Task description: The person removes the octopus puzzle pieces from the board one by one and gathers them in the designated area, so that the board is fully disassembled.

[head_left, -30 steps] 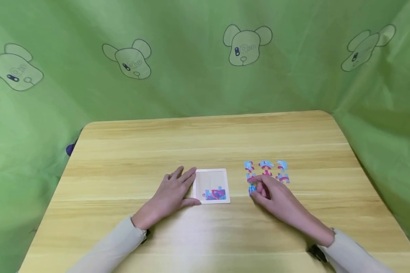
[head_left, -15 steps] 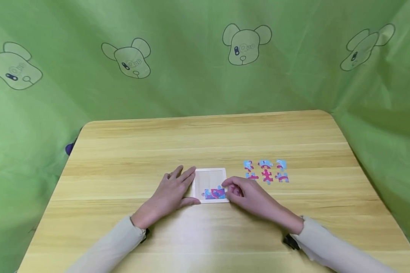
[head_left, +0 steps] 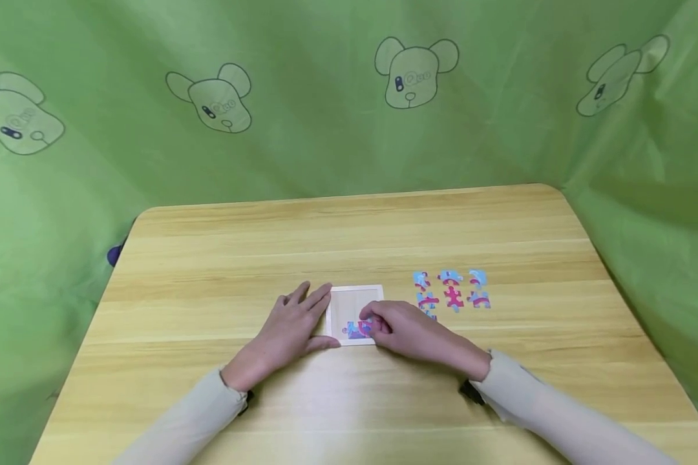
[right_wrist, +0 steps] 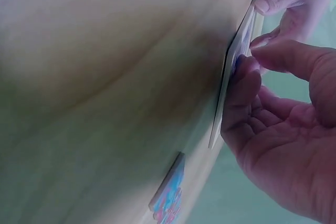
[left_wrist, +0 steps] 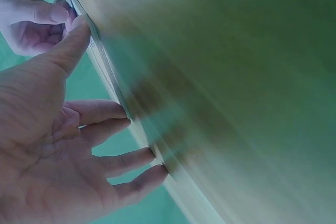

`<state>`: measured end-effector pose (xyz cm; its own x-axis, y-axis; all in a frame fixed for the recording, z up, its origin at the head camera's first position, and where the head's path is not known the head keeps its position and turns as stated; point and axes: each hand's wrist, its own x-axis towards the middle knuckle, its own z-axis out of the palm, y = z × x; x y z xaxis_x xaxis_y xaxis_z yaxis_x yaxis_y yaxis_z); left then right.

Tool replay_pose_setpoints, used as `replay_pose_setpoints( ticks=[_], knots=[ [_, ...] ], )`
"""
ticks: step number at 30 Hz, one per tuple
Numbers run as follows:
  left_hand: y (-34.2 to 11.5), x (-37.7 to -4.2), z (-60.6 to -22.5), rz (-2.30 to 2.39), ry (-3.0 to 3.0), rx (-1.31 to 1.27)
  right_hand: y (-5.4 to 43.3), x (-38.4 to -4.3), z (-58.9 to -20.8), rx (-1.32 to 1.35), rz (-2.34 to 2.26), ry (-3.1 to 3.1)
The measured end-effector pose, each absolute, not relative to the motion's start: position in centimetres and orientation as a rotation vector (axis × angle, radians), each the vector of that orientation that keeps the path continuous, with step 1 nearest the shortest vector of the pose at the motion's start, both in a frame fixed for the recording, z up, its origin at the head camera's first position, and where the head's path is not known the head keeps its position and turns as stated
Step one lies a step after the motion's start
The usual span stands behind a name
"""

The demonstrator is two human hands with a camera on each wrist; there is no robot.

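Observation:
A small square puzzle frame [head_left: 355,289] lies on the table, with joined jigsaw pieces [head_left: 356,330] along its near side. My left hand [head_left: 287,329] steadies its left side, fingers spread and fairly straight, thumb at the near corner. Over the frame's near right part is my right hand [head_left: 410,328], its fingers curled and its fingertips at the pieces there. The right wrist view shows thumb and index finger [right_wrist: 244,80] close together at the frame; whether they pinch a piece is hidden. To the right lie several loose jigsaw pieces [head_left: 454,298], one partly behind the right hand.
The wooden table [head_left: 256,245] has rounded far corners. Green cloth [head_left: 326,129] printed with bear heads hangs behind it and at the sides. A dark purple object [head_left: 114,254] shows beyond the left edge.
My right hand has moved left from the loose pieces to the frame, uncovering part of the near-left loose piece, still on the table. The left hand has stayed at the frame.

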<state>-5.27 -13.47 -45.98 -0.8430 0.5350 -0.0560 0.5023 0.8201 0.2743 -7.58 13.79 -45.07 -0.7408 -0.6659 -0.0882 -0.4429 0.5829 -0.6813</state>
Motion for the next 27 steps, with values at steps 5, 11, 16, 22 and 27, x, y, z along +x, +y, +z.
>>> replay_pose_setpoints(
  ticks=[5, 11, 16, 22, 27],
  knots=[
    [-13.50, -5.29, -46.00, 0.380, 2.873, 0.829, 13.51, -7.57, -45.24, -0.932, -0.904, 2.501],
    [-13.48, -5.30, -45.99, 0.383, 2.877, 0.831, 13.11, -7.53, -45.32, -0.963, -0.898, 2.527],
    [-13.44, -5.27, -46.01, 0.365, 2.886, 0.830, 13.05, -7.62, -45.36, -0.968, -0.886, 2.517],
    [-13.39, -5.32, -46.05, 0.381, 2.879, 0.827, 13.16, -7.59, -45.33, -0.962, -0.906, 2.500],
    [-13.36, -5.27, -45.98, 0.376, 2.870, 0.816, 13.15, -7.58, -45.36, -0.949, -0.928, 2.484]
  ],
)
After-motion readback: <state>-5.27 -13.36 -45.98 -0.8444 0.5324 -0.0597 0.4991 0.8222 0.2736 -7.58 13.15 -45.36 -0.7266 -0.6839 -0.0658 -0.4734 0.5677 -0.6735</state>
